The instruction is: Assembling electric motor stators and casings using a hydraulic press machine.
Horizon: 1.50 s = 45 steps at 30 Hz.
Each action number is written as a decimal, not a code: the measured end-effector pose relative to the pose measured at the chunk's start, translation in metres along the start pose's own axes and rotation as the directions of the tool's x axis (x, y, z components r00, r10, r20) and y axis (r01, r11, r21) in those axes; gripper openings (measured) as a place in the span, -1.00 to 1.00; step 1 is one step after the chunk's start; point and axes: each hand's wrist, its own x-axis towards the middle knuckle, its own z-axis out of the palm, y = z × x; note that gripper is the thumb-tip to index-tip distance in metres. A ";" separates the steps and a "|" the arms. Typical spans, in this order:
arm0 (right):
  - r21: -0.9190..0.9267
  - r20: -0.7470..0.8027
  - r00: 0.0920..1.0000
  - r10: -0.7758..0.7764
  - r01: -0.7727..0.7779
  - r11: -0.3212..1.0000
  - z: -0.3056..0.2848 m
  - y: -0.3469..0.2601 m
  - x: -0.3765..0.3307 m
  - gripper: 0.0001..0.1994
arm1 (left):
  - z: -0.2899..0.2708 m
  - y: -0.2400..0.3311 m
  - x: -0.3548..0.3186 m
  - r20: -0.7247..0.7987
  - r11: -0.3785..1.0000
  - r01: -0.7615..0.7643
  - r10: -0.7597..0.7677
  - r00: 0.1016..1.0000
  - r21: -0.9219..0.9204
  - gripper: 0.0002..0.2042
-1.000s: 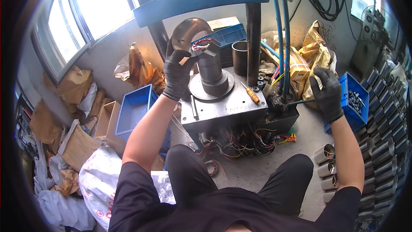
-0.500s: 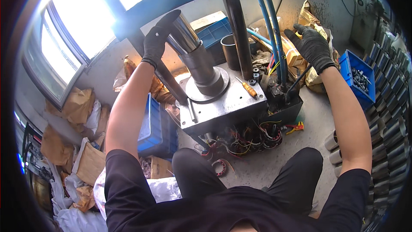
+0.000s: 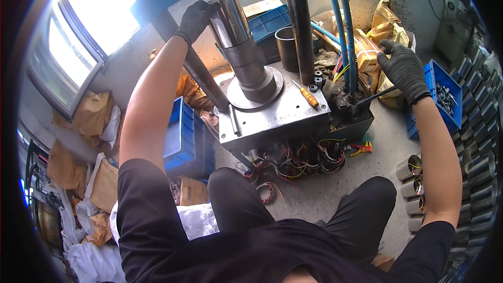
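Observation:
A shiny steel cylinder stands upright on a dark stepped post, which rests on a round plate on a metal press table. My left hand, in a dark knitted glove, has its fingers closed at the cylinder's upper left rim. My right hand, gloved alike, is off to the right with fingers apart. A black lever runs up to the heel of this hand, where its end is hidden. Lying on the table are a screwdriver with an orange handle and a short metal rod.
Press columns and blue hoses rise around the table. Wound coils with wires lie beneath it. Blue crates stand at left, a blue bin of metal parts at right. Metal cylinders are stacked at far right.
My left hand's fingers, stretched along the cylinder's top before, are now bent at its rim. The right hand has moved right and down, and the lever has tilted lower. The view has shifted slightly.

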 end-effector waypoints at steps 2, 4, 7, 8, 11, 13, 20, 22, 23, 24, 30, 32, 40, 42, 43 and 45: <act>0.004 0.001 1.000 -0.022 0.022 1.000 0.005 0.012 -0.008 -0.47 | 0.001 -0.002 -0.001 -0.041 0.998 -0.059 0.060 0.997 0.027 -0.52; -0.065 -0.017 0.997 -0.081 0.080 0.995 0.005 0.018 -0.025 -0.47 | 0.001 -0.007 -0.002 -0.038 0.999 -0.041 0.041 0.998 0.017 -0.54; 0.020 0.015 0.998 -0.054 0.054 0.998 0.002 0.019 -0.055 -0.51 | 0.000 -0.009 -0.010 -0.054 0.999 0.030 -0.033 0.998 -0.044 -0.56; 0.036 0.037 0.997 -0.061 0.059 0.998 0.002 0.021 -0.064 -0.53 | 0.001 -0.010 -0.016 -0.067 0.986 0.050 -0.061 0.996 -0.157 -0.56; 0.055 0.095 0.995 -0.027 0.022 0.998 0.002 0.021 -0.083 -0.54 | 0.000 -0.010 -0.024 -0.074 0.953 0.046 -0.071 0.995 -0.300 -0.56; 0.033 0.148 0.988 -0.036 0.031 0.999 -0.003 0.011 -0.087 -0.53 | 0.001 -0.010 -0.021 -0.072 0.943 0.024 -0.050 0.996 -0.331 -0.57; -0.020 0.326 0.939 -0.107 0.120 0.993 -0.004 0.007 -0.092 -0.49 | 0.007 -0.007 0.003 0.023 0.999 -0.034 0.034 0.999 -0.020 -0.54; -0.026 0.396 0.906 -0.152 0.177 0.984 -0.006 0.002 -0.092 -0.49 | 0.007 -0.010 -0.001 0.011 1.000 -0.031 0.031 0.999 0.000 -0.53; -0.029 0.460 0.868 -0.188 0.226 0.974 -0.008 -0.001 -0.093 -0.50 | 0.008 -0.012 -0.003 -0.007 0.998 -0.044 0.043 0.999 -0.035 -0.53; -0.026 0.461 0.866 -0.195 0.233 0.972 -0.010 -0.002 -0.095 -0.50 | 0.007 -0.014 -0.005 -0.026 0.996 -0.057 0.055 0.998 -0.069 -0.53; 0.048 0.699 0.693 -0.174 0.198 0.979 -0.017 0.016 -0.116 -0.56 | 0.015 -0.011 -0.015 -0.013 0.996 0.013 -0.015 1.000 -0.084 -0.51; 0.045 0.738 0.655 -0.164 0.195 0.980 -0.014 0.024 -0.131 -0.57 | 0.034 -0.017 -0.037 -0.339 0.995 -0.089 0.070 0.938 -0.039 -0.33; -0.033 0.708 0.698 -0.109 0.187 0.982 0.014 0.053 -0.207 -0.69 | 0.190 -0.054 -0.220 -0.332 0.734 0.026 -0.338 0.881 -0.679 -0.41; -0.049 0.647 0.760 -0.070 0.133 0.990 0.010 0.048 -0.217 -0.70 | 0.221 -0.058 -0.264 -0.203 0.799 0.242 -0.409 0.890 -0.550 -0.43; -0.021 0.580 0.812 -0.065 0.095 0.995 0.015 0.046 -0.216 -0.71 | 0.232 -0.071 -0.283 -0.214 0.817 0.253 -0.411 0.886 -0.518 -0.46; -0.032 0.558 0.828 -0.053 0.086 0.996 0.017 0.045 -0.218 -0.72 | 0.246 -0.080 -0.292 -0.213 0.818 0.272 -0.424 0.880 -0.506 -0.48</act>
